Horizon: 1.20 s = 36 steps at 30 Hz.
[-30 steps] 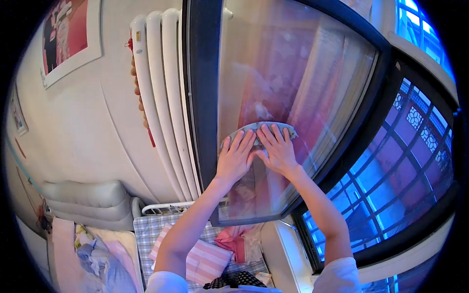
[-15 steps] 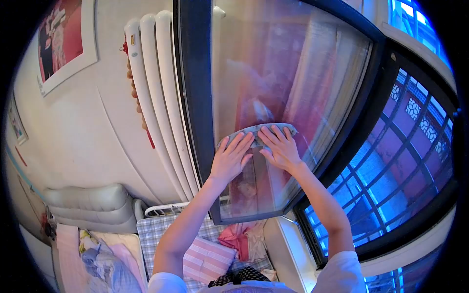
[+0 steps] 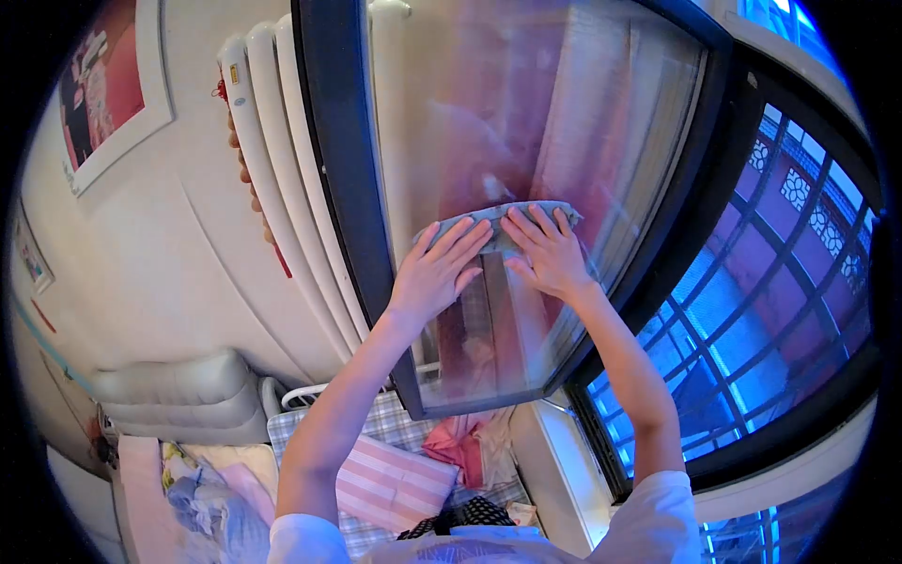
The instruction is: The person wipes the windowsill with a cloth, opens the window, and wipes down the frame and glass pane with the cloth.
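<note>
A folded grey cloth (image 3: 503,211) lies against the glass pane (image 3: 470,103) of a dark-framed window sash that stands swung inward. My left hand (image 3: 440,258) presses flat on the left part of the cloth, fingers stretched out and thumb apart. On its right part rests my right hand (image 3: 552,249), open as well, fingers spread over the cloth. Both arms reach upward, and the palms face the glass. Faint reflections and a reddish curtain show in the pane.
A white radiator (image 3: 272,141) stands left of the sash. Below are a bed with a checked sheet (image 3: 395,414), a striped pink pillow (image 3: 399,484) and a grey padded headboard (image 3: 183,395). At right, a barred window (image 3: 752,291) has a dark frame.
Both hands and the cloth have moved up the pane together. The view has shifted a little, so the sash sits farther left. Both hands stay flat on the cloth.
</note>
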Motion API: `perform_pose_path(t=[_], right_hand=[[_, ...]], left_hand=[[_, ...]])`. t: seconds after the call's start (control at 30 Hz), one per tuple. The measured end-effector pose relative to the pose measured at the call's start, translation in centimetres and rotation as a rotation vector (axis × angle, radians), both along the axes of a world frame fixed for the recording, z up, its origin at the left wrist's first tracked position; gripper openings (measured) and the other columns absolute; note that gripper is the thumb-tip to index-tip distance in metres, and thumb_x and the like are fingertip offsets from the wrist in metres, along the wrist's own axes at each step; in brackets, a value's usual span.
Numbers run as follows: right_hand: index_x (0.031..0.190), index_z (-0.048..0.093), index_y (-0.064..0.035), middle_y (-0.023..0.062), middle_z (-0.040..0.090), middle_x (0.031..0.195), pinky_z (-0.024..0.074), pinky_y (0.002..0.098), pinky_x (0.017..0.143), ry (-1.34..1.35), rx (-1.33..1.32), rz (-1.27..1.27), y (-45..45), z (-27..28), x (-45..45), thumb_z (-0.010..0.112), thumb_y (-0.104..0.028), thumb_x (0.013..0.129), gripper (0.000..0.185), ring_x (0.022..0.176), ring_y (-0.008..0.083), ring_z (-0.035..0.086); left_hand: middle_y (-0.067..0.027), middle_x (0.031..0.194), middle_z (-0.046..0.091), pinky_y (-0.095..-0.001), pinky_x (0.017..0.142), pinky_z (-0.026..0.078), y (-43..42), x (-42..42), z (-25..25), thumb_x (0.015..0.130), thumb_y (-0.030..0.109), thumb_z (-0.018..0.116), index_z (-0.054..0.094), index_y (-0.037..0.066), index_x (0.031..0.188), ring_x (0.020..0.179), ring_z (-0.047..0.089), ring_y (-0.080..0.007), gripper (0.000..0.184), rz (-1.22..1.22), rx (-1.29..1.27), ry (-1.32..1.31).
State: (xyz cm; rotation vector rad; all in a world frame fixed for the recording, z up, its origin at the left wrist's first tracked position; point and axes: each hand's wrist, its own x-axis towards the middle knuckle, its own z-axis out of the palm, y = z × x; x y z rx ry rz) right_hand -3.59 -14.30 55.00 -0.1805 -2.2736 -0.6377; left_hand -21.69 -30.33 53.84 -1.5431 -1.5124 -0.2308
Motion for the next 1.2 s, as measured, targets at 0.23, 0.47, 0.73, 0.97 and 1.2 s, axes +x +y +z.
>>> perform_pose_path(t=[0.23, 0.47, 0.73, 0.97, 1.2], right_hand=[[0.144, 0.042, -0.0233, -0.0038, 0.035, 0.152, 0.0146, 0.0459, 0.116, 0.017, 0.068, -0.021, 1.4, 0.7, 1.0, 0.053, -0.047, 0.09, 0.06, 0.139, 0.0203, 0.03], [0.144, 0.044, -0.0245, -0.0042, 0.035, 0.153, 0.0138, 0.0471, 0.116, 0.051, 0.06, -0.027, 1.8, 0.2, 0.9, 0.052, -0.05, 0.089, 0.061, 0.14, 0.0205, 0.03], [0.143, 0.045, -0.0245, -0.0034, 0.036, 0.152, 0.0139, 0.0496, 0.115, 0.072, -0.04, 0.004, 1.6, -1.3, 0.9, 0.054, -0.05, 0.088, 0.061, 0.14, 0.0218, 0.03], [0.143, 0.045, -0.0246, -0.0038, 0.035, 0.152, 0.0127, 0.0495, 0.115, 0.082, -0.015, -0.013, 2.1, -3.5, 1.3, 0.055, -0.051, 0.088, 0.061, 0.141, 0.0222, 0.027], [0.144, 0.043, -0.0247, -0.0037, 0.032, 0.154, 0.0073, 0.0491, 0.117, 0.069, -0.047, -0.015, 2.6, -6.4, 2.0, 0.054, -0.052, 0.09, 0.061, 0.144, 0.0217, 0.022]], left_hand=[[0.0064, 0.155, 0.03, -0.0429, 0.117, 0.015, 0.7, 0.8, 1.4, 0.094, 0.048, 0.047, 0.036, 0.021, 0.147, 0.143, 0.024, -0.0149, 0.061, -0.04, -0.026, 0.01], [0.0056, 0.153, 0.033, -0.0436, 0.115, 0.021, 1.1, 1.3, 1.3, 0.093, 0.048, 0.049, 0.038, 0.02, 0.146, 0.142, 0.027, -0.0161, 0.061, -0.039, -0.03, -0.015], [0.0051, 0.152, 0.034, -0.0446, 0.112, 0.024, 1.3, 1.3, 0.6, 0.092, 0.048, 0.05, 0.041, 0.019, 0.144, 0.14, 0.029, -0.0168, 0.061, -0.04, -0.051, 0.002], [0.0052, 0.152, 0.034, -0.0444, 0.114, 0.021, 1.9, 1.6, -1.3, 0.093, 0.049, 0.049, 0.041, 0.021, 0.145, 0.141, 0.028, -0.0164, 0.06, -0.026, -0.057, 0.036], [0.0041, 0.154, 0.032, -0.0445, 0.117, 0.014, 2.6, 2.1, -3.9, 0.093, 0.052, 0.048, 0.039, 0.024, 0.146, 0.143, 0.024, -0.0161, 0.061, 0.017, -0.043, 0.101]])
